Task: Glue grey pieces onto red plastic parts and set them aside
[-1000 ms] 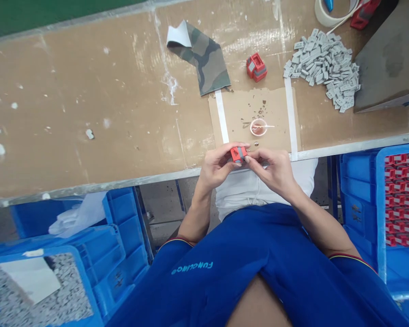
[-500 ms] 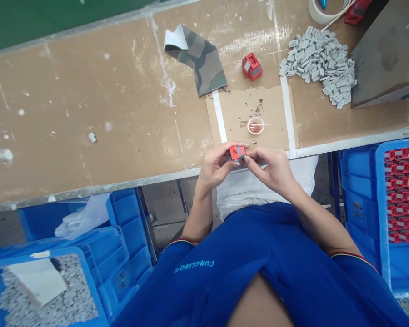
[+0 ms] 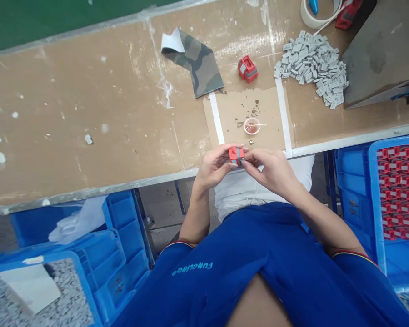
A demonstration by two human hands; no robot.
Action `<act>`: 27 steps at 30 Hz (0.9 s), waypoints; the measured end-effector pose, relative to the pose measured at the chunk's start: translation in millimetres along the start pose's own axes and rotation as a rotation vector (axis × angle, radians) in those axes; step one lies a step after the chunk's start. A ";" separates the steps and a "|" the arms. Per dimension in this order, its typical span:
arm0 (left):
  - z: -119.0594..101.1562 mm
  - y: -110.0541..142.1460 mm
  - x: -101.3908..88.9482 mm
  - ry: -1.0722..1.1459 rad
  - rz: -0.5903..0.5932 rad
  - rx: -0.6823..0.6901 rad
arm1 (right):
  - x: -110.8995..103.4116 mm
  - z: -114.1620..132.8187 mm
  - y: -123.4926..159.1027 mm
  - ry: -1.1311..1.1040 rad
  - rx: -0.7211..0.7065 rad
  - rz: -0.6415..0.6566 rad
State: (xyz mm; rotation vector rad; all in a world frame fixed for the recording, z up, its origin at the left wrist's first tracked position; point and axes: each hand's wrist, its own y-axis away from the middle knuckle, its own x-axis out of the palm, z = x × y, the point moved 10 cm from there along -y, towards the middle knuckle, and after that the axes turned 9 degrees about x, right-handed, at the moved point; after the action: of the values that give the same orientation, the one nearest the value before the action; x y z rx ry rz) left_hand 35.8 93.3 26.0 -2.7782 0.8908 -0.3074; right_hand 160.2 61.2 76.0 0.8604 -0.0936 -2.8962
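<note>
A small red plastic block (image 3: 232, 155) with a grey band is held over the front edge of the bench. Around its left side, my left hand (image 3: 214, 168) is closed, fingers behind and thumb below. My right hand (image 3: 271, 169) pinches at the block's right side, thumb and fingertips against it; any small piece between them is hidden. Just beyond the hands stands a little clear cup (image 3: 252, 126) of reddish-brown contents with a thin white stick across it. Another red and grey block (image 3: 247, 69) sits farther back on the bench.
Light grey plastic pieces (image 3: 311, 66) lie heaped at the right, near a tape roll (image 3: 306, 18) and a dark metal box (image 3: 381, 59). A camouflage cloth (image 3: 206, 68) lies left of centre. Blue crates hold red blocks (image 3: 400, 193) at right and grey pieces (image 3: 73, 290) at left.
The view has shifted slightly. The right fingertips have moved a little along the block's right side, and more of its light-coloured side shows. The left hand keeps its hold.
</note>
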 end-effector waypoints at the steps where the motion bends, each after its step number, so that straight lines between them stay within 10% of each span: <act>1: 0.8 0.0 0.3 -0.003 0.007 -0.004 | 0.1 0.5 -0.9 0.030 0.012 0.021; 14: 4.1 1.1 -3.1 0.002 -0.010 -0.021 | 10.0 -5.6 -13.0 0.229 0.024 0.131; 27: 1.5 9.5 7.5 0.166 -0.277 0.088 | 0.1 3.1 20.3 -0.315 -0.102 -0.232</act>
State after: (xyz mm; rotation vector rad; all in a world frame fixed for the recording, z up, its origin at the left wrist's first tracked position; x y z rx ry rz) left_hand 37.0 81.5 23.1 -2.8224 0.5073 -0.6135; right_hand 160.3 41.1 80.4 0.4170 0.1345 -3.1966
